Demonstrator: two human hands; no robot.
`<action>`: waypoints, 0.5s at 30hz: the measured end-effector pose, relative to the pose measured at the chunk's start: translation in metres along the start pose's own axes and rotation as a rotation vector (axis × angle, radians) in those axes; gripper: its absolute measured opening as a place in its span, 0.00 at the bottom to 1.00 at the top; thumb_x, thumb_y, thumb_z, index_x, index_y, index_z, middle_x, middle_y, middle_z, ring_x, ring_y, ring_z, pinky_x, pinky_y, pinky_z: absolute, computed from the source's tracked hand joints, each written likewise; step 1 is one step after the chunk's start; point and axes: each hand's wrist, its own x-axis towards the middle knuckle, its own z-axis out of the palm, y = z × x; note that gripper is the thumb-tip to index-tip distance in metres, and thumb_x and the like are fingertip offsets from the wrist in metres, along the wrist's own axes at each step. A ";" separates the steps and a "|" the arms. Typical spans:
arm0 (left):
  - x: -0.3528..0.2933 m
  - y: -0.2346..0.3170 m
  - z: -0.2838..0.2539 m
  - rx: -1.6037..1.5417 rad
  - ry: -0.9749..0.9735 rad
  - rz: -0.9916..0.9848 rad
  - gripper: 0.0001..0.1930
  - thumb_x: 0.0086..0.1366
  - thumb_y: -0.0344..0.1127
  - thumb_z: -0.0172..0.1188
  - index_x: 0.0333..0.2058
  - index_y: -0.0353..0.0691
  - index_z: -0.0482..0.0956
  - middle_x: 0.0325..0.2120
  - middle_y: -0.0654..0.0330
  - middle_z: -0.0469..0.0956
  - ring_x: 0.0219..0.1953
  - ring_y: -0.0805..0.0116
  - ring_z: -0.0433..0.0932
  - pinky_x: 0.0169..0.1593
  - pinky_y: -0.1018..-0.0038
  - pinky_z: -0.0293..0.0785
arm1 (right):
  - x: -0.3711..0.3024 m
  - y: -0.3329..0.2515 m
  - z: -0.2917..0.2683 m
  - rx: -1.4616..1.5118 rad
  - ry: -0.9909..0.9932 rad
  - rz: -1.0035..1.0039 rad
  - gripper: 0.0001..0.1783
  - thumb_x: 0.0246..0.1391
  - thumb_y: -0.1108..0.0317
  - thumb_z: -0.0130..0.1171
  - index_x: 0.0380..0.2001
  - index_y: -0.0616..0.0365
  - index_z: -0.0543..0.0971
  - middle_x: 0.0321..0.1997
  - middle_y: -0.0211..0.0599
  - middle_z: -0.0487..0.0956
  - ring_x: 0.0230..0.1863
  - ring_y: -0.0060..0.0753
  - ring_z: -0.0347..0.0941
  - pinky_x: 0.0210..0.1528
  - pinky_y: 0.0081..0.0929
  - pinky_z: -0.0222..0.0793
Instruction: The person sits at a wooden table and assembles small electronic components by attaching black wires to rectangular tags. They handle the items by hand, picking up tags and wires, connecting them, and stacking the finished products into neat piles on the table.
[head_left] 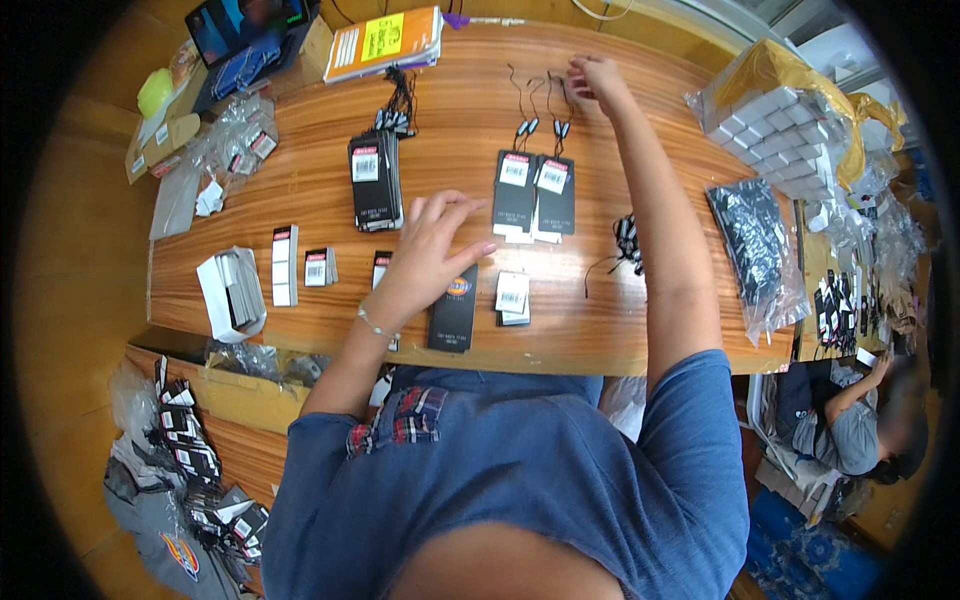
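Two black hang tags [514, 205] are lying side by side on the table [600, 200], long axes running near to far, strings [531, 126] pointing far-ward. The right hand [592, 82] is curling by the string ends, grip unclear; the left hand [432, 240] is showing loosely open fingers.

Small packing workshop by the look of it: wood-grain table [310, 200] w/ a thick stack of black hang tags [372, 195] just beyond L hand [435, 235], small white boxes in clear wrap [775, 125] to the R of R hand [598, 82], clear bag of black items [755, 240] lower, same side. More heaped tags [185, 430] well below L hand, to its L. Another person [850, 430] far R of both hands, nr a 2nd tag-strewn table [815, 258]
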 end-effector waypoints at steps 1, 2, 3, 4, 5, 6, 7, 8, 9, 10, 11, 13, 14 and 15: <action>-0.006 -0.003 -0.005 0.030 -0.052 -0.002 0.26 0.50 0.43 0.62 0.47 0.39 0.71 0.43 0.56 0.67 0.48 0.58 0.61 0.54 0.67 0.57 | -0.011 -0.002 0.000 -0.044 0.029 -0.078 0.15 0.51 0.62 0.51 0.41 0.56 0.73 0.28 0.29 0.75 0.26 0.21 0.67 0.29 0.21 0.63; -0.012 -0.004 -0.009 0.058 -0.106 -0.001 0.26 0.49 0.43 0.63 0.46 0.39 0.71 0.43 0.56 0.67 0.48 0.58 0.61 0.54 0.68 0.57 | -0.023 -0.004 -0.001 -0.088 0.061 -0.155 0.17 0.51 0.62 0.51 0.43 0.57 0.72 0.30 0.30 0.76 0.27 0.22 0.68 0.31 0.21 0.63; -0.018 -0.002 -0.015 0.053 -0.136 -0.021 0.28 0.45 0.44 0.65 0.46 0.39 0.72 0.43 0.57 0.67 0.48 0.59 0.61 0.54 0.66 0.56 | -0.045 -0.009 -0.001 -0.103 -0.027 -0.252 0.17 0.52 0.62 0.51 0.44 0.57 0.72 0.32 0.30 0.76 0.29 0.21 0.69 0.32 0.20 0.64; -0.023 -0.004 -0.017 0.092 -0.163 -0.036 0.29 0.44 0.44 0.66 0.46 0.39 0.72 0.43 0.57 0.67 0.48 0.59 0.61 0.54 0.66 0.57 | -0.076 -0.012 -0.001 -0.118 -0.113 -0.352 0.17 0.52 0.62 0.51 0.44 0.58 0.73 0.34 0.31 0.76 0.32 0.21 0.70 0.34 0.20 0.64; -0.026 -0.006 -0.020 0.135 -0.188 -0.046 0.31 0.42 0.45 0.67 0.46 0.40 0.72 0.43 0.57 0.67 0.47 0.59 0.61 0.54 0.66 0.57 | -0.109 -0.014 -0.001 -0.192 -0.243 -0.370 0.15 0.53 0.63 0.51 0.43 0.58 0.74 0.34 0.31 0.76 0.33 0.21 0.70 0.35 0.20 0.65; -0.030 -0.007 -0.021 0.177 -0.211 -0.056 0.32 0.41 0.45 0.67 0.46 0.40 0.72 0.42 0.57 0.67 0.47 0.59 0.61 0.53 0.66 0.57 | -0.144 -0.013 0.001 -0.266 -0.374 -0.389 0.14 0.53 0.65 0.51 0.41 0.58 0.75 0.35 0.31 0.76 0.34 0.21 0.70 0.36 0.21 0.66; -0.032 -0.009 -0.020 0.201 -0.200 -0.038 0.31 0.40 0.46 0.68 0.45 0.40 0.73 0.41 0.59 0.68 0.46 0.60 0.62 0.53 0.66 0.57 | -0.179 -0.005 0.004 -0.307 -0.500 -0.338 0.11 0.52 0.66 0.54 0.37 0.59 0.76 0.34 0.31 0.76 0.35 0.20 0.70 0.38 0.22 0.66; -0.034 -0.012 -0.018 0.226 -0.186 -0.019 0.31 0.38 0.46 0.68 0.43 0.40 0.74 0.39 0.60 0.69 0.45 0.61 0.62 0.52 0.67 0.57 | -0.205 0.004 0.005 -0.418 -0.635 -0.293 0.13 0.47 0.65 0.59 0.36 0.60 0.76 0.32 0.33 0.76 0.35 0.24 0.71 0.37 0.24 0.67; -0.035 -0.015 -0.017 0.248 -0.172 0.004 0.31 0.36 0.47 0.68 0.41 0.40 0.76 0.38 0.61 0.70 0.43 0.61 0.63 0.51 0.67 0.57 | -0.233 0.010 0.008 -0.532 -0.583 -0.380 0.14 0.45 0.65 0.60 0.35 0.60 0.76 0.32 0.35 0.75 0.34 0.28 0.71 0.37 0.26 0.67; -0.036 -0.017 -0.017 0.258 -0.186 0.000 0.30 0.36 0.47 0.68 0.40 0.41 0.76 0.37 0.62 0.70 0.43 0.62 0.63 0.51 0.67 0.57 | -0.256 0.017 0.013 -0.645 -0.526 -0.470 0.15 0.43 0.65 0.62 0.35 0.60 0.75 0.31 0.37 0.74 0.34 0.32 0.71 0.37 0.27 0.67; -0.036 -0.018 -0.016 0.264 -0.203 -0.002 0.29 0.35 0.46 0.68 0.39 0.41 0.77 0.36 0.63 0.71 0.43 0.62 0.63 0.50 0.67 0.57 | -0.269 0.020 0.016 -0.657 -0.464 -0.489 0.17 0.40 0.65 0.63 0.35 0.60 0.75 0.31 0.38 0.73 0.34 0.36 0.70 0.37 0.29 0.67; -0.038 -0.020 -0.014 0.261 -0.201 0.010 0.27 0.35 0.45 0.69 0.38 0.42 0.78 0.35 0.64 0.71 0.42 0.63 0.64 0.50 0.68 0.57 | -0.281 0.037 0.019 -0.681 -0.364 -0.571 0.20 0.37 0.65 0.64 0.36 0.60 0.75 0.31 0.38 0.72 0.35 0.41 0.68 0.38 0.32 0.66; -0.038 -0.021 -0.013 0.251 -0.178 0.023 0.27 0.35 0.44 0.69 0.38 0.42 0.78 0.35 0.64 0.71 0.42 0.63 0.64 0.50 0.68 0.57 | -0.285 0.042 0.019 -0.715 -0.333 -0.578 0.20 0.36 0.65 0.64 0.37 0.60 0.75 0.31 0.38 0.72 0.35 0.41 0.68 0.38 0.32 0.65; -0.039 -0.023 -0.012 0.245 -0.154 0.034 0.26 0.35 0.43 0.69 0.37 0.42 0.79 0.35 0.65 0.71 0.42 0.63 0.64 0.50 0.68 0.57 | -0.289 0.046 0.022 -0.747 -0.305 -0.589 0.21 0.36 0.65 0.65 0.37 0.59 0.75 0.31 0.38 0.72 0.35 0.41 0.68 0.38 0.32 0.65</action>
